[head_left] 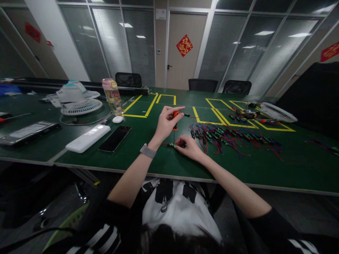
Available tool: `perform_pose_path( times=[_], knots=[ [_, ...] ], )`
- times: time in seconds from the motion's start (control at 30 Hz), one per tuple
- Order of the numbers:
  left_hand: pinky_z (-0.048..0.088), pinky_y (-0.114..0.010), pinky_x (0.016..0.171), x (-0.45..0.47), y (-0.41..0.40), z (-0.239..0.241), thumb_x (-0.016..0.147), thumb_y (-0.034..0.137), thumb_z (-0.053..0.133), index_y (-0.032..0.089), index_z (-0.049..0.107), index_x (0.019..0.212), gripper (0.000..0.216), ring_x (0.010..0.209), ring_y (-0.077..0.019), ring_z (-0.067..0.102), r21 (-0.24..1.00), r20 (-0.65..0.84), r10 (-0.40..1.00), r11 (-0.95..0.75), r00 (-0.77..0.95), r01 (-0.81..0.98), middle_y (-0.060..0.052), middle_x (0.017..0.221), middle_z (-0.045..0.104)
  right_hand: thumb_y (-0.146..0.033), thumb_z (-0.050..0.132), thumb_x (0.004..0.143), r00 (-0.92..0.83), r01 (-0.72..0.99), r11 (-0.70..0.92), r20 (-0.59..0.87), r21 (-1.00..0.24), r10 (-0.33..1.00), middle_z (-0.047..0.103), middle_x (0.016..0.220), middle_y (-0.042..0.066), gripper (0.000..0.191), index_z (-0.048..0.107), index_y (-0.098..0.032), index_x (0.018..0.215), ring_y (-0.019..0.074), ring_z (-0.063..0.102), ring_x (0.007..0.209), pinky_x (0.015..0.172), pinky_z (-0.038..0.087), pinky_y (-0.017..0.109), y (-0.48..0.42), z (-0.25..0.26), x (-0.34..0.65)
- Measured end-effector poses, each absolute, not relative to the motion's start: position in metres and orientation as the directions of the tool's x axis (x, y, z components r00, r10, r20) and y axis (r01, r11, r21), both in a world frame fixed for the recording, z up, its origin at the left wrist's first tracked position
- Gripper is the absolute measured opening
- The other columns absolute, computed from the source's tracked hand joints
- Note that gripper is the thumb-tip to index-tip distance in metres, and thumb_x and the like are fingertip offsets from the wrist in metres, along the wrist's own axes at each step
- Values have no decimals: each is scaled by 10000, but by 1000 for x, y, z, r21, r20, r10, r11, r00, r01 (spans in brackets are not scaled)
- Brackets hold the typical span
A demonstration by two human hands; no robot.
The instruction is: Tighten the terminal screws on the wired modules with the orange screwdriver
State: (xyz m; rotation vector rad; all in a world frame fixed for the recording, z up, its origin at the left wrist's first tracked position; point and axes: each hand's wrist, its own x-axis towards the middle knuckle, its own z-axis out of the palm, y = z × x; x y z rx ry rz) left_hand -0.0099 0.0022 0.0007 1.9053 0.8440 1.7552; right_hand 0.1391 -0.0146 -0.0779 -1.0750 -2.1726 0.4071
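Observation:
My left hand (168,121) is closed around the orange and black handle of a screwdriver (175,115). The screwdriver stands upright, its thin shaft pointing down at a small green circuit board (171,144) on the table. Whether the tip touches the board is too small to tell. My right hand (188,146) pinches the board's right end, with its fingers resting low on the table. Red wire runs out from the board's left side. To the right lies a heap of similar circuit boards (219,134) with red, blue and black wires. Another small board (186,114) lies just behind my left hand.
On the left are a black phone (115,138), a white power bank (88,138), a white earphone case (117,119), a drink bottle (113,97) and white fans (81,100). Yellow tape (135,115) marks the green table (254,165). A fan part (278,112) lies at the right.

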Motion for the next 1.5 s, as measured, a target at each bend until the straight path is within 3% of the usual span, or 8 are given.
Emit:
perform_pose_path(
  times=[0.2, 0.43, 0.63, 0.83, 1.03, 1.23, 1.37, 1.5],
  knots=[
    [522, -244, 714, -9, 3, 3, 923, 226, 443, 227, 625, 1141, 283, 811, -102, 612, 733, 676, 732, -679, 83, 23, -53, 1037, 629, -158, 652, 735, -433, 579, 608, 427, -543, 794, 556, 688, -9, 57, 596, -166, 739, 119, 506, 625, 589, 385, 234, -15, -78, 140],
    [515, -234, 705, -10, 1, 2, 801, 279, 652, 220, 661, 1061, 267, 810, -112, 603, 687, 716, 694, -719, 72, 104, -38, 973, 642, -150, 655, 730, -432, 572, 611, 433, -546, 791, 555, 690, -11, 67, 591, -169, 738, 117, 505, 626, 591, 386, 232, -15, -78, 139],
    [533, -292, 768, -10, 4, 2, 925, 228, 418, 219, 622, 1147, 302, 937, -142, 624, 733, 675, 726, -680, 132, -13, -74, 1119, 636, -151, 657, 730, -433, 571, 615, 437, -544, 788, 552, 688, -8, 71, 588, -167, 730, 121, 501, 629, 585, 379, 234, -15, -78, 139],
    [522, -249, 742, -10, 3, 1, 813, 288, 634, 230, 662, 1083, 277, 878, -125, 608, 685, 719, 692, -722, 64, 101, -55, 1040, 629, -142, 652, 731, -436, 581, 613, 432, -535, 790, 552, 684, -12, 73, 585, -170, 725, 119, 496, 625, 589, 377, 235, -15, -77, 138],
    [535, -306, 810, -10, 3, 3, 921, 244, 432, 210, 611, 1168, 307, 976, -150, 626, 748, 662, 736, -661, 143, -57, -82, 1159, 626, -153, 658, 729, -427, 576, 604, 427, -551, 797, 549, 690, -13, 71, 589, -170, 731, 117, 501, 629, 588, 384, 230, -15, -77, 139],
    [531, -273, 783, -10, 2, 3, 813, 285, 630, 205, 662, 1082, 282, 906, -142, 624, 702, 704, 707, -707, 64, 83, -70, 1039, 644, -159, 656, 732, -432, 576, 610, 431, -544, 792, 561, 700, -7, 69, 588, -170, 731, 124, 513, 639, 599, 391, 238, -15, -76, 139],
    [522, -301, 850, -11, 5, 2, 891, 238, 495, 212, 646, 1114, 271, 1039, -163, 608, 716, 695, 713, -698, 92, -1, -89, 1206, 585, -161, 655, 734, -431, 581, 603, 422, -546, 797, 562, 698, -7, 63, 593, -171, 734, 125, 513, 638, 594, 389, 236, -16, -76, 139],
    [537, -317, 826, -9, 5, 1, 892, 223, 479, 195, 603, 1171, 307, 928, -150, 652, 759, 651, 750, -647, 113, -76, -91, 1137, 639, -158, 657, 731, -431, 580, 606, 426, -544, 795, 561, 697, -8, 64, 594, -171, 735, 124, 511, 638, 601, 390, 238, -16, -77, 139]
  ],
)
